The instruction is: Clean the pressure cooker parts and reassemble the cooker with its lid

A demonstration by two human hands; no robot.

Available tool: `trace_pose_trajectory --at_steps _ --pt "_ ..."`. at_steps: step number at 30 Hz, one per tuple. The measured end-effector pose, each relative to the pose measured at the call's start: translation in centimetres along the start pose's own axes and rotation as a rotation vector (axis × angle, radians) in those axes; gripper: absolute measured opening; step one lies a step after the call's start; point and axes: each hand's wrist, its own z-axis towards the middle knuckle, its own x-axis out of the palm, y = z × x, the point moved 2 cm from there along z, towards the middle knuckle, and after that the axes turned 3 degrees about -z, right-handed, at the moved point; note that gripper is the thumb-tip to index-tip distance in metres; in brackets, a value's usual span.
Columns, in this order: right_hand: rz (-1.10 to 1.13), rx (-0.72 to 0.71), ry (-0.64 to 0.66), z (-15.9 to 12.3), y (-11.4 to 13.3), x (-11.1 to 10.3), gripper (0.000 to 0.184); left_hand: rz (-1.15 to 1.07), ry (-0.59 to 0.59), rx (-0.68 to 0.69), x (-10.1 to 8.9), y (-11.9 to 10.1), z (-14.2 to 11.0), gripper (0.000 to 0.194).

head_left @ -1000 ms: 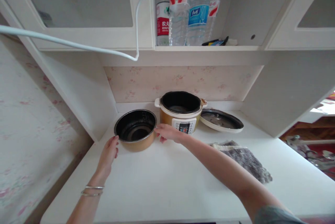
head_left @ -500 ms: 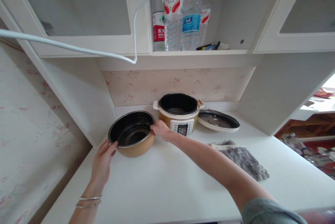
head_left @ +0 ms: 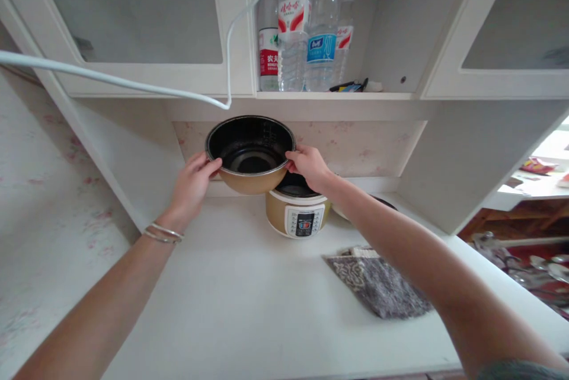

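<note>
Between my two hands hangs a round inner pot (head_left: 253, 181), black inside and gold outside, raised above the counter. My left hand (head_left: 194, 181) pinches its rim at the left, thumb over the edge. On the opposite side my right hand (head_left: 310, 168) grips the rim, fingers closed. Behind and below, to the right, stands the gold and white rice cooker body (head_left: 276, 215) with a control panel on its front. Its dark opening shows partly, since the pot and my right hand cover some of it.
The cooker's lid (head_left: 340, 212) lies right of the cooker, mostly behind my right arm. A grey patterned cloth (head_left: 377, 285) rests on the white counter (head_left: 249, 309). Overhead, a cabinet shelf (head_left: 306, 95) holds several plastic bottles, and a white cable (head_left: 133, 86) hangs in front.
Both hands have lifted the inner pot off the counter and carried it up and to the right. It now partly overlaps the rice cooker's opening in view.
</note>
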Motion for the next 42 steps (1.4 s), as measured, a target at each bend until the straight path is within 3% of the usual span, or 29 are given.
trace_pose_trajectory --at_steps 6,10,14,22,28,33,38,42 --pt "-0.013 0.084 -0.171 1.8 -0.5 -5.8 0.013 -0.025 0.238 -0.005 6.6 1.6 4.3 0.032" --pt "-0.03 0.172 -0.242 2.3 -2.2 -8.3 0.012 0.056 0.279 -0.022 9.8 2.9 5.2 0.022" --pt "-0.058 0.225 -0.25 2.3 -4.0 -9.7 0.011 0.12 0.284 -0.016 11.6 4.2 4.6 0.019" --pt "-0.22 0.275 -0.238 2.7 -7.2 -11.3 0.012 0.171 0.3 -0.058 13.5 6.2 3.1 0.021" --pt "-0.461 0.315 -0.179 2.5 -10.3 -11.8 0.018 0.35 0.346 -0.134 13.7 10.3 2.0 0.026" --pt "-0.574 0.333 -0.127 2.4 -12.8 -11.2 0.015 0.534 0.411 -0.067 13.7 12.7 1.2 0.025" --pt "-0.627 0.295 -0.11 2.2 -13.2 -11.6 0.018 0.597 0.471 0.007 13.8 13.4 0.5 0.036" --pt "-0.543 0.158 -0.177 -1.3 -13.7 -12.7 0.03 0.61 0.464 0.072 13.2 13.8 -0.1 0.049"
